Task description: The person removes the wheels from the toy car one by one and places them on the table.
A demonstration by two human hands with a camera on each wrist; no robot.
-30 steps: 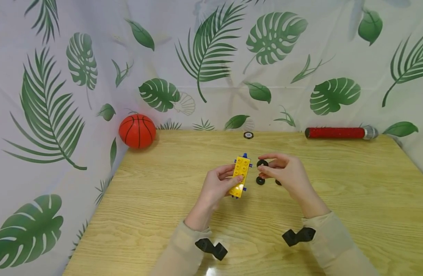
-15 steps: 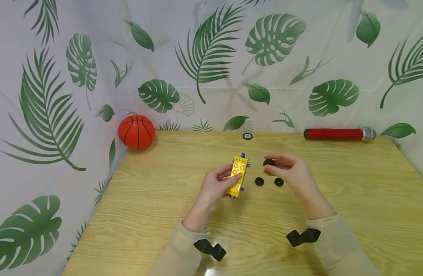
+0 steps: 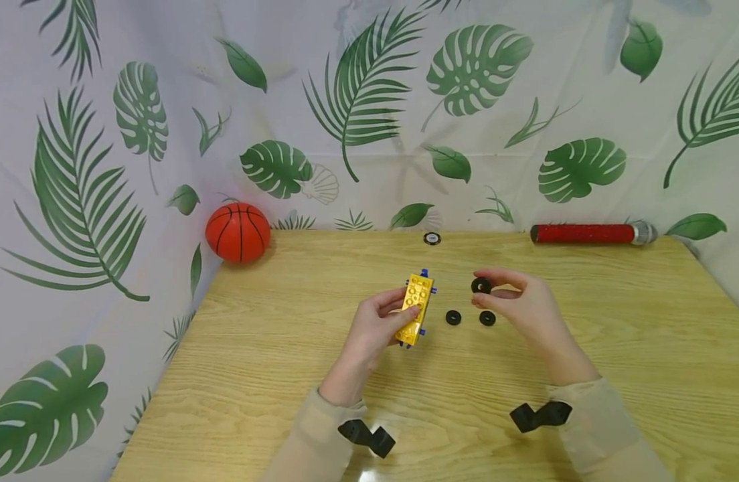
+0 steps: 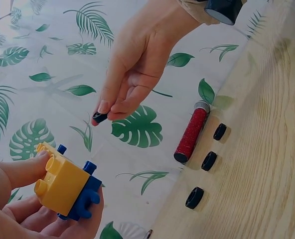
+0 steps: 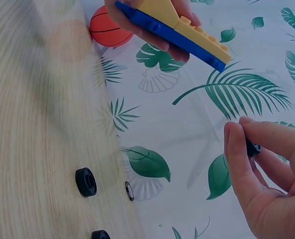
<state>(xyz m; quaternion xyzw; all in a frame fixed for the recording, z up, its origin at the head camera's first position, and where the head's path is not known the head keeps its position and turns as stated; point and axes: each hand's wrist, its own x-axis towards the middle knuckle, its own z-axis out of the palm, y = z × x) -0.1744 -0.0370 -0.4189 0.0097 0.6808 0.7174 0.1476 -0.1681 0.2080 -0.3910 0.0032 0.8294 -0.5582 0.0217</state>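
Observation:
My left hand (image 3: 378,326) grips a toy-brick car body, yellow studded bricks (image 3: 416,294) on a blue base (image 4: 85,199) with short axle pegs sticking out at the sides. The thumb lies on top, the other fingers underneath. A black toy wheel (image 3: 480,286) is pinched between the thumb and fingertips of my right hand (image 3: 523,304), above the table and apart from the car body. Below the hands, two more black wheels (image 3: 453,317) lie flat in the head view. A third loose wheel (image 4: 220,131) also shows in the left wrist view.
Along the back of the wooden table (image 3: 255,375) are a red ball (image 3: 238,232) with basketball lines at the left, a poker chip (image 3: 432,238) near the middle, and a red microphone (image 3: 592,233) at the right. A leaf-print cloth (image 3: 369,167) hangs behind.
My right hand has moved to the right with its wheel, away from the car body, and the wheel has turned in the fingers. The left hand has barely moved.

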